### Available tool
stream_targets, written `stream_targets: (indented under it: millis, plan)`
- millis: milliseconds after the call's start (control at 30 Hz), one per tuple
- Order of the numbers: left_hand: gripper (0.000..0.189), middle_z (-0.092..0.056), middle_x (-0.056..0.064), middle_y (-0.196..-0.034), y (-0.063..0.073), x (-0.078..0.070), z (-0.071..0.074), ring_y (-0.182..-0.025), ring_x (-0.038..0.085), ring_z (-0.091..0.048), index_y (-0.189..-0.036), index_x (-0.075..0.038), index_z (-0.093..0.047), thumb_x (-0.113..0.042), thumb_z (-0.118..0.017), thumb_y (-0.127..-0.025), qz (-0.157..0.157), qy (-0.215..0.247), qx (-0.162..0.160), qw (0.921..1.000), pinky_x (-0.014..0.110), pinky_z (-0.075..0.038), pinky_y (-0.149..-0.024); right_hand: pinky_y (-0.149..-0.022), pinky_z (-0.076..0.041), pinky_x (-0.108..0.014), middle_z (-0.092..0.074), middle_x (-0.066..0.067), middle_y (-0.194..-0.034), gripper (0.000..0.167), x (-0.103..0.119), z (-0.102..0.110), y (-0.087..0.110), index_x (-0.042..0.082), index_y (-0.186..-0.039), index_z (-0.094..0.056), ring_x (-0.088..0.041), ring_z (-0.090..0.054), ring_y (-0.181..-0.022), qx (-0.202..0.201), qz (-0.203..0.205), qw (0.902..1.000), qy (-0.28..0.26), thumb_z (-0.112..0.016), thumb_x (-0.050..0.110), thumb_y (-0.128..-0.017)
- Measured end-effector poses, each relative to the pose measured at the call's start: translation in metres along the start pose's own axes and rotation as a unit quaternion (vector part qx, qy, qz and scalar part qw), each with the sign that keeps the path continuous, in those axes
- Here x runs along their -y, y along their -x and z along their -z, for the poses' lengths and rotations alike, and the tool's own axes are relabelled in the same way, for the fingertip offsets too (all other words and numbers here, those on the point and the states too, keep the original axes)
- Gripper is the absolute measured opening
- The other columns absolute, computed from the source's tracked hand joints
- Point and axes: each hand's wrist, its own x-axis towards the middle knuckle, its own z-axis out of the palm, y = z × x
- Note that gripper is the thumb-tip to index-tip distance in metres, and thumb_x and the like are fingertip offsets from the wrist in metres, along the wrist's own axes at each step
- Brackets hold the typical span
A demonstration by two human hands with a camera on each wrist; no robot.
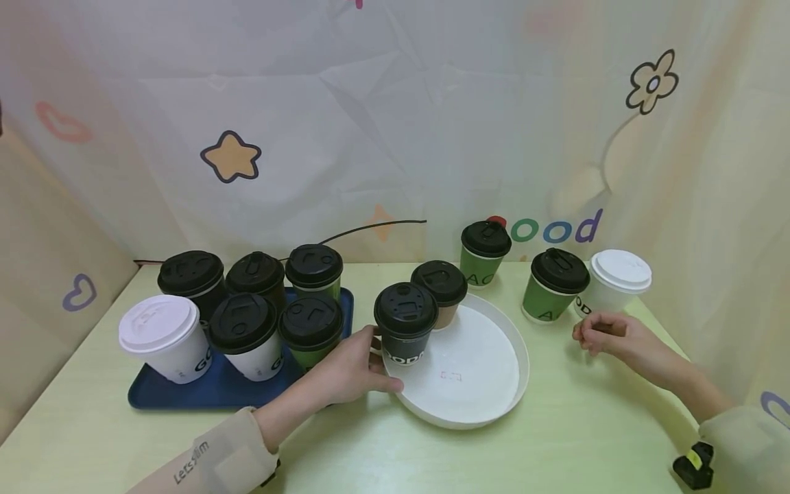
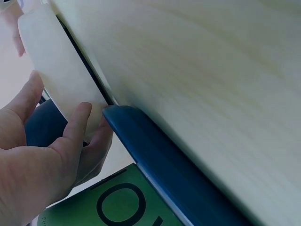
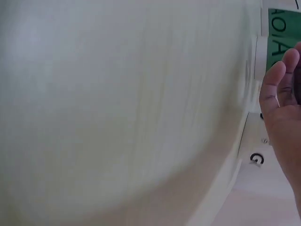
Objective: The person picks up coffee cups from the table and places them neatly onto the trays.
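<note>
My left hand [image 1: 361, 367] is at the left edge of a white round tray [image 1: 469, 391], its thumb along the rim and its fingers partly hidden behind a dark cup. In the left wrist view, spread fingers [image 2: 77, 125] touch the tray's outer wall [image 2: 61, 66]. That dark cup [image 1: 406, 329] with a black lid stands inside the tray, beside a brown cup [image 1: 444, 291]. My right hand [image 1: 623, 339], fingers loosely bent and holding nothing, hovers in front of a white-lidded cup [image 1: 617, 281]. A green cup [image 1: 552, 285] stands left of it.
A blue rectangular tray [image 1: 204, 394] on the left bears several lidded cups, including a white one [image 1: 166, 336] and a green one [image 1: 311, 329]. Another green cup [image 1: 484, 254] stands behind the round tray. A printed curtain [image 1: 382, 137] hangs along the table's back edge.
</note>
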Motion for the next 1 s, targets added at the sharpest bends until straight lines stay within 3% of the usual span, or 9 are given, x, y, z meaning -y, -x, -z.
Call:
stream_targets:
  millis: [267, 500, 600, 700, 800, 867, 1000]
  plan:
    - [0.075, -0.059, 0.018, -0.128, 0.0, 0.0, 0.0, -0.106, 0.026, -0.065, -0.136, 0.006, -0.046, -0.013, -0.091, -0.079, -0.006, 0.001, -0.002, 1.0, 0.039, -0.056, -0.088, -0.066, -0.051, -0.03, -0.056, -0.001, -0.086, 0.008, -0.013, 0.016, 0.01, 0.0, -0.099, -0.054, -0.018, -0.055, -0.076, -0.052, -0.069, 0.9962, 0.004, -0.054, 0.004, -0.106]
    - [0.076, -0.059, 0.019, -0.128, 0.0, 0.0, 0.0, -0.105, 0.025, -0.065, -0.137, 0.007, -0.046, -0.013, -0.092, -0.079, -0.004, 0.002, -0.002, 1.0, 0.039, -0.056, -0.088, -0.059, -0.046, -0.029, -0.048, 0.004, -0.074, 0.027, -0.016, 0.032, 0.009, 0.006, -0.089, -0.046, -0.014, -0.048, -0.068, -0.119, -0.158, 0.9783, 0.061, -0.062, 0.02, -0.105]
    - [0.078, -0.059, 0.019, -0.129, 0.0, 0.0, 0.0, -0.106, 0.026, -0.066, -0.138, 0.007, -0.045, -0.014, -0.092, -0.079, -0.002, 0.002, -0.002, 1.0, 0.039, -0.056, -0.089, -0.059, -0.047, -0.028, -0.051, 0.005, -0.08, 0.029, -0.017, 0.036, 0.007, 0.0, -0.104, -0.045, -0.01, -0.048, -0.067, -0.141, -0.182, 0.9715, 0.056, -0.064, 0.022, -0.104]
    - [0.08, -0.059, 0.02, -0.13, 0.0, 0.0, -0.001, -0.107, 0.027, -0.066, -0.139, 0.007, -0.044, -0.014, -0.092, -0.079, -0.001, 0.002, -0.002, 1.0, 0.039, -0.056, -0.089, -0.061, -0.049, -0.027, -0.054, -0.005, -0.102, 0.058, -0.019, 0.038, 0.005, -0.015, -0.13, -0.034, -0.009, -0.05, -0.072, -0.151, -0.193, 0.9678, 0.059, -0.064, 0.026, -0.103]
    - [0.081, -0.058, 0.02, -0.13, 0.0, 0.001, -0.001, -0.108, 0.027, -0.065, -0.141, 0.007, -0.044, -0.015, -0.092, -0.079, -0.001, 0.0, -0.003, 1.0, 0.039, -0.056, -0.09, -0.064, -0.05, -0.027, -0.05, -0.01, -0.117, 0.083, -0.02, 0.04, 0.002, -0.02, -0.148, -0.015, -0.009, -0.05, -0.075, -0.155, -0.196, 0.9661, 0.065, -0.064, 0.029, -0.103]
    - [0.082, -0.058, 0.02, -0.131, 0.0, 0.001, -0.001, -0.108, 0.027, -0.065, -0.141, 0.007, -0.044, -0.015, -0.092, -0.079, 0.0, 0.001, -0.003, 1.0, 0.039, -0.056, -0.09, -0.063, -0.049, -0.027, -0.051, -0.008, -0.11, 0.087, -0.019, 0.041, -0.001, -0.02, -0.15, -0.011, -0.009, -0.05, -0.074, -0.162, -0.193, 0.9653, 0.068, -0.065, 0.029, -0.103]
    - [0.082, -0.058, 0.02, -0.132, 0.0, 0.002, 0.0, -0.108, 0.028, -0.065, -0.141, 0.007, -0.043, -0.015, -0.092, -0.079, 0.0, -0.003, -0.004, 1.0, 0.04, -0.056, -0.09, -0.064, -0.053, -0.027, -0.052, -0.005, -0.109, 0.075, -0.02, 0.041, -0.008, -0.014, -0.149, -0.023, -0.006, -0.054, -0.078, -0.182, -0.167, 0.9668, 0.067, -0.068, 0.023, -0.101]
